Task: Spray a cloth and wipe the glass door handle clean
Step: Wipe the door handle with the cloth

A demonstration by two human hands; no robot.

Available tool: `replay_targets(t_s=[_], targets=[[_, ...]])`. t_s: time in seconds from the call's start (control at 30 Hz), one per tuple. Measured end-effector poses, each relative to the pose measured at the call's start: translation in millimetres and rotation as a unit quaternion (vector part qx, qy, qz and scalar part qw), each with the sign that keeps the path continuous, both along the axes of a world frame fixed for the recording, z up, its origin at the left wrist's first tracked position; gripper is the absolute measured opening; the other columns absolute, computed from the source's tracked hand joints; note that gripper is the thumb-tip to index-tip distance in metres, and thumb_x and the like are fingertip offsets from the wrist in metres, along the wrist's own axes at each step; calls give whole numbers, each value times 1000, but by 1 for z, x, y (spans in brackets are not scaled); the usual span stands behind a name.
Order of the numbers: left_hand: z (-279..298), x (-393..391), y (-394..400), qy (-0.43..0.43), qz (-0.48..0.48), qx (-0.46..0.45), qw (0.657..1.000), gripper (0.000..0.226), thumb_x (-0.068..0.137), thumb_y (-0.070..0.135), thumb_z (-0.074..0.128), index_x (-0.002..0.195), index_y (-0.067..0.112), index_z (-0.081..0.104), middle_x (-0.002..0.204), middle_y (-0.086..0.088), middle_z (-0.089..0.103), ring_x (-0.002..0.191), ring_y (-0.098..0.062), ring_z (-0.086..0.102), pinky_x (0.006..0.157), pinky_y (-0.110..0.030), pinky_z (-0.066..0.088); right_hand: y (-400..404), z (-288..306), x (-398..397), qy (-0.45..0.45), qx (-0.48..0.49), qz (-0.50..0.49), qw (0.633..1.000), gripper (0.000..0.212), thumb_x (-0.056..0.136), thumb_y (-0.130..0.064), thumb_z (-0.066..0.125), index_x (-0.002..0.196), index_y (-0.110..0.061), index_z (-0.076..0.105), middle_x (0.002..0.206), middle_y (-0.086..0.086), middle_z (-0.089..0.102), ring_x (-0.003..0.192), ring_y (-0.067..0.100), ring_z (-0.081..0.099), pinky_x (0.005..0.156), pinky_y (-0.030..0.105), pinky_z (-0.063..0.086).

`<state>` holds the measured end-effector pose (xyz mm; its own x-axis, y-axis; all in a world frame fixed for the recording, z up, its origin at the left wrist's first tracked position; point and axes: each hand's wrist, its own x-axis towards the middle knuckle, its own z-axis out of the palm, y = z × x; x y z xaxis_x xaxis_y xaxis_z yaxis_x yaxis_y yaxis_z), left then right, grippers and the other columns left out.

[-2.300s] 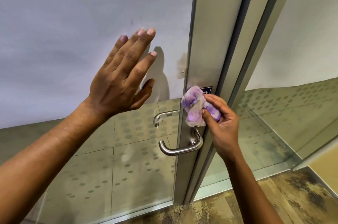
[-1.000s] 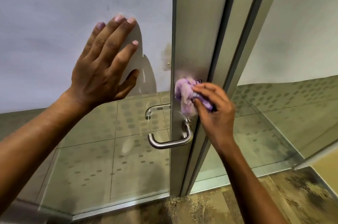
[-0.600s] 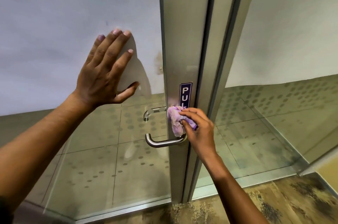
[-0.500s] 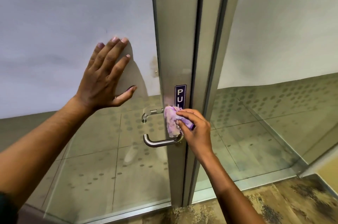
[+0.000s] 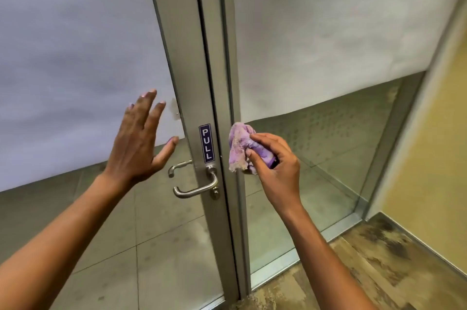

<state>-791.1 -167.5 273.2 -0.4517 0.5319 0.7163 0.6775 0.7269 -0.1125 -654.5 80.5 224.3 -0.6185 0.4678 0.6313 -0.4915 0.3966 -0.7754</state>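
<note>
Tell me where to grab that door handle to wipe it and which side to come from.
Wrap the cloth around the handle's horizontal bar, probably near its free left end, coming from the front and closing the fingers over the top. The bar stands off the door frame and runs left from its pivot, so that stretch looks open all round. The left hand hovers above it, the right hand to its right.

A single head-mounted wide-angle view looks forward and down at a glass door (image 5: 83, 62) from close range. The metal door frame (image 5: 199, 77) runs near the picture's centre, with the lever handle (image 5: 195, 189) slightly below middle. Both forearms enter from the bottom edge. Straight edges appear bowed, probably from lens distortion.
</note>
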Motion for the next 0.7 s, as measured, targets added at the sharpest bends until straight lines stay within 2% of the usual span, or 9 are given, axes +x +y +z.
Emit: replay_targets(t_s=[0.13, 0.23, 0.37, 0.57, 0.7], targets=[[-3, 50, 8, -18, -73, 11, 997, 77, 94, 50, 44, 155, 7, 24, 167, -13, 14, 156, -26, 11, 126, -53, 16, -10, 12, 56, 19, 5, -55, 998, 33, 81, -7, 74, 112, -15, 71, 114, 0, 67, 108, 7, 64, 94, 27, 55], [-9, 89, 14, -36, -136, 26, 990, 77, 94, 48, 46, 155, 7, 23, 167, -12, 15, 156, -25, 10, 126, -55, 17, -18, 17, 105, 30, 2, -90, 996, 36, 82, -7, 74, 116, -17, 69, 114, 0, 67, 108, 10, 64, 94, 36, 56], [-27, 138, 35, -73, -218, 47, 972, 75, 94, 46, 46, 155, 6, 26, 166, -11, 17, 156, -25, 11, 126, -56, 16, -20, 16, 179, 31, -16, -139, 990, 42, 82, -9, 75, 117, -29, 66, 116, -2, 68, 109, 15, 66, 92, 46, 56], [-60, 220, 114, -136, -355, 52, 924, 75, 94, 47, 45, 155, 9, 24, 166, -9, 20, 156, -22, 13, 125, -56, 18, -5, 13, 311, 32, -24, -295, 955, 45, 79, -8, 78, 114, -32, 64, 113, -5, 69, 108, 11, 65, 94, 35, 54], [-82, 297, 181, -179, -451, 46, 873, 75, 94, 48, 43, 155, 9, 23, 166, -9, 21, 156, -21, 13, 125, -55, 18, 5, 4, 408, 11, -35, -411, 911, 40, 78, -10, 78, 116, -17, 65, 114, -1, 69, 109, 10, 65, 94, 30, 53]])
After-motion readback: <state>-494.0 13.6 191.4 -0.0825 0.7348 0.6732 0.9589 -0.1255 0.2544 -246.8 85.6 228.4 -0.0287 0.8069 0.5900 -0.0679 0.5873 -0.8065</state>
